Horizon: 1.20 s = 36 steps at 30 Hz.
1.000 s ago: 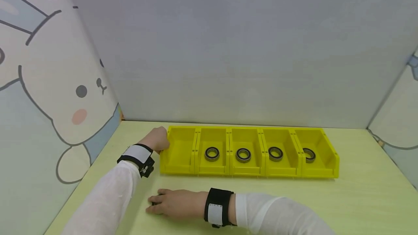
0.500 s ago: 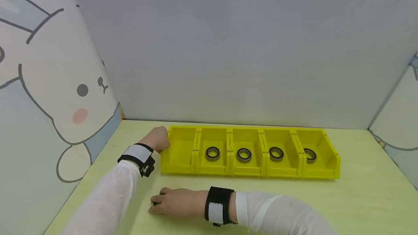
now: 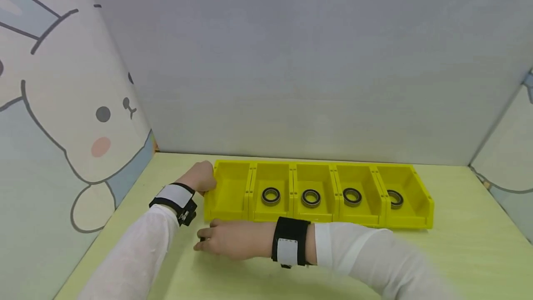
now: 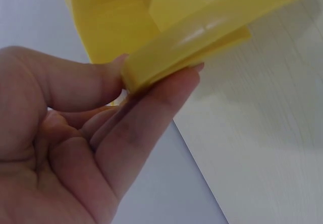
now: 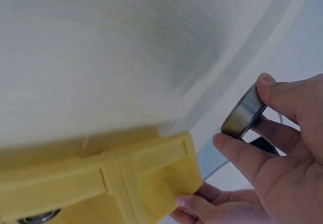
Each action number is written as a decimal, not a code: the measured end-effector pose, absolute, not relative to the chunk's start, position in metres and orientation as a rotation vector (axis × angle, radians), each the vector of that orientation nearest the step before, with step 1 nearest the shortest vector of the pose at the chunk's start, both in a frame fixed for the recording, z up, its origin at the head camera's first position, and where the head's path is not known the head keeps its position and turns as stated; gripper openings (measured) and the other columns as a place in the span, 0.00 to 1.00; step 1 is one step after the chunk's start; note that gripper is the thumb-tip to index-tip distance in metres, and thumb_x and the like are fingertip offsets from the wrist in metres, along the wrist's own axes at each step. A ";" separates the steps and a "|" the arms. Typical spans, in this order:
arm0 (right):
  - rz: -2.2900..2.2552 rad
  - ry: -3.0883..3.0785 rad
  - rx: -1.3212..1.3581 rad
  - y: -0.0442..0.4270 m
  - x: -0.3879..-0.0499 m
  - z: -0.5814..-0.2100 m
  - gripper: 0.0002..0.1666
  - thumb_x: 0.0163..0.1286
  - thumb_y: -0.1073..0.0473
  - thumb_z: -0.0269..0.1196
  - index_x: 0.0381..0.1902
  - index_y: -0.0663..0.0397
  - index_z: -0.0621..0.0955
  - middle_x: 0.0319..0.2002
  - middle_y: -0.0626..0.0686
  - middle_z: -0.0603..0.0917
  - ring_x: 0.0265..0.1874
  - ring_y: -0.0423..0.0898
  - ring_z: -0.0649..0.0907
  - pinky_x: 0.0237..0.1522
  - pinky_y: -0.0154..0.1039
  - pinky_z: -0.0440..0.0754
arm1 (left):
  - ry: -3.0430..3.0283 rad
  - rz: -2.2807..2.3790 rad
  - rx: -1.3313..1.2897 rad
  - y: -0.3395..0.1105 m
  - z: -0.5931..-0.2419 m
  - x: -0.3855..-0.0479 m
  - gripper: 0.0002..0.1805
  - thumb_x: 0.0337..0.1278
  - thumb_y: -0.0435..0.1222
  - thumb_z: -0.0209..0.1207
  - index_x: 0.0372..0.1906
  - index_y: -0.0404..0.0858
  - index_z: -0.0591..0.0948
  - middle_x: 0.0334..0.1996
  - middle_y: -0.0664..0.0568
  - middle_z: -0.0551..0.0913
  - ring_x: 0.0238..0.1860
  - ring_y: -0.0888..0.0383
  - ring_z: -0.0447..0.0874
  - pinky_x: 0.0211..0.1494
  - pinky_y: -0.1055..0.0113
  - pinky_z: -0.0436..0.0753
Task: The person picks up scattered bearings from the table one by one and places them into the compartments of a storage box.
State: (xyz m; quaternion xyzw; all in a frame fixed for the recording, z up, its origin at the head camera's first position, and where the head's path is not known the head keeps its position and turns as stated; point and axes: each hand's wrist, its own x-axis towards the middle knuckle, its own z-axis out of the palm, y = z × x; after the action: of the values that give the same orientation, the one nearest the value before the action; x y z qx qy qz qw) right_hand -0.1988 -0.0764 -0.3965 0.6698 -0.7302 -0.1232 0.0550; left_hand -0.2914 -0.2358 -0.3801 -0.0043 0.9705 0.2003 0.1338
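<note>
My left hand (image 3: 203, 177) grips the left side wall of the leftmost yellow bin (image 3: 229, 189). In the left wrist view, the thumb and fingers (image 4: 151, 103) pinch the yellow wall (image 4: 186, 42) between them. In front of that bin, my right hand (image 3: 235, 240) is raised over the table. The right wrist view shows it pinching a metal ball bearing (image 5: 245, 113) by its rim, between thumb and fingertips, the ring tilted. From the head view the hand mostly covers this bearing. No bearing shows in the leftmost bin.
The yellow bins stand joined in a row near the back wall (image 3: 312, 59). Each of the other bins has one bearing lying in it, such as this bearing (image 3: 264, 196) and the partly hidden rightmost bearing (image 3: 400, 198). Pale yellow table (image 3: 466, 244) extends in front and right.
My right hand has lifted off the table with the bearing and moved forward, closer to the bins' front edge. The left hand has kept its grip on the bin wall.
</note>
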 end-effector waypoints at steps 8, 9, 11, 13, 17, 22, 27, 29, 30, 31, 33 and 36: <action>-0.377 -2.411 1.906 -0.074 -0.236 -0.353 0.23 0.70 0.61 0.56 0.63 0.46 0.73 0.52 0.48 0.78 0.36 0.42 0.75 0.35 0.26 0.72 | 2.825 0.564 0.050 -0.241 -0.380 -0.291 0.08 0.45 0.24 0.50 0.18 0.36 0.70 0.14 0.53 0.68 0.14 0.60 0.72 0.20 0.70 0.79; -0.341 -2.462 1.892 -0.074 -0.241 -0.349 0.23 0.70 0.61 0.55 0.63 0.46 0.73 0.52 0.48 0.78 0.33 0.41 0.74 0.32 0.25 0.71 | 2.831 0.546 0.067 -0.242 -0.380 -0.291 0.10 0.47 0.25 0.51 0.17 0.37 0.69 0.13 0.53 0.67 0.13 0.61 0.72 0.19 0.71 0.78; -0.223 -2.568 1.881 -0.074 -0.250 -0.344 0.24 0.70 0.63 0.55 0.63 0.47 0.73 0.52 0.48 0.79 0.30 0.41 0.73 0.28 0.23 0.70 | 2.840 0.521 0.100 -0.244 -0.380 -0.291 0.14 0.51 0.27 0.52 0.14 0.38 0.68 0.11 0.54 0.66 0.13 0.61 0.73 0.18 0.74 0.75; -0.094 -2.634 1.895 -0.075 -0.257 -0.342 0.24 0.69 0.63 0.57 0.62 0.49 0.74 0.52 0.49 0.80 0.29 0.41 0.73 0.29 0.21 0.71 | 2.845 0.517 0.132 -0.248 -0.380 -0.290 0.16 0.53 0.29 0.53 0.13 0.39 0.67 0.11 0.55 0.65 0.14 0.61 0.74 0.18 0.74 0.75; 0.016 -2.661 1.953 -0.080 -0.264 -0.340 0.23 0.68 0.63 0.58 0.60 0.52 0.75 0.48 0.48 0.81 0.31 0.40 0.73 0.33 0.21 0.69 | 2.807 0.603 0.107 -0.255 -0.383 -0.291 0.18 0.53 0.29 0.53 0.11 0.40 0.65 0.10 0.56 0.63 0.15 0.60 0.77 0.21 0.71 0.79; -0.071 -2.707 1.901 -0.086 -0.269 -0.346 0.19 0.70 0.63 0.56 0.58 0.52 0.76 0.35 0.48 0.76 0.29 0.41 0.70 0.30 0.26 0.65 | 2.735 0.702 0.039 -0.262 -0.386 -0.294 0.17 0.51 0.27 0.51 0.12 0.40 0.64 0.11 0.55 0.63 0.15 0.59 0.77 0.24 0.67 0.83; -0.171 -2.750 1.719 -0.093 -0.280 -0.369 0.20 0.71 0.61 0.55 0.59 0.47 0.77 0.41 0.47 0.80 0.33 0.40 0.73 0.37 0.26 0.72 | 2.708 0.716 -0.020 -0.260 -0.385 -0.291 0.14 0.49 0.24 0.51 0.15 0.38 0.64 0.14 0.53 0.64 0.17 0.57 0.76 0.28 0.64 0.84; -0.216 -2.745 1.654 -0.096 -0.284 -0.380 0.18 0.71 0.60 0.54 0.57 0.46 0.78 0.43 0.47 0.81 0.34 0.41 0.75 0.40 0.27 0.75 | 2.724 0.710 -0.034 -0.258 -0.383 -0.289 0.15 0.50 0.25 0.53 0.15 0.38 0.65 0.14 0.53 0.64 0.18 0.57 0.78 0.29 0.63 0.85; -0.263 -2.727 1.629 -0.098 -0.285 -0.386 0.17 0.71 0.60 0.54 0.56 0.46 0.79 0.43 0.47 0.81 0.34 0.42 0.75 0.40 0.28 0.75 | 2.733 0.708 -0.030 -0.257 -0.383 -0.288 0.15 0.50 0.25 0.55 0.15 0.38 0.65 0.14 0.53 0.65 0.18 0.57 0.78 0.29 0.63 0.85; -0.313 -2.707 1.600 -0.100 -0.286 -0.392 0.16 0.72 0.59 0.54 0.55 0.45 0.79 0.44 0.47 0.81 0.35 0.43 0.76 0.41 0.30 0.75 | 2.740 0.705 -0.026 -0.256 -0.383 -0.288 0.16 0.50 0.25 0.56 0.15 0.38 0.65 0.13 0.53 0.65 0.17 0.58 0.78 0.28 0.64 0.85; -0.416 -2.675 1.543 -0.102 -0.287 -0.401 0.15 0.72 0.59 0.53 0.53 0.45 0.79 0.45 0.47 0.81 0.35 0.44 0.76 0.40 0.32 0.75 | 2.757 0.697 -0.004 -0.254 -0.383 -0.287 0.17 0.49 0.26 0.57 0.14 0.39 0.64 0.13 0.54 0.65 0.17 0.58 0.77 0.26 0.66 0.84; -0.541 -2.620 1.471 -0.106 -0.286 -0.414 0.13 0.72 0.58 0.52 0.50 0.45 0.80 0.44 0.48 0.81 0.34 0.45 0.75 0.39 0.33 0.76 | 2.768 0.694 0.016 -0.252 -0.383 -0.288 0.16 0.48 0.26 0.56 0.14 0.40 0.64 0.14 0.54 0.66 0.17 0.58 0.77 0.24 0.68 0.83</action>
State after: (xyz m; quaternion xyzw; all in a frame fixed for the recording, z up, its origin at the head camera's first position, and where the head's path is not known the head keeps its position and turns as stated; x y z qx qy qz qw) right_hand -0.2861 -0.1060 -0.4143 0.4815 -0.8573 -0.1771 0.0442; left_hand -0.2875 -0.2519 -0.3831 0.0056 0.9599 0.2407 0.1436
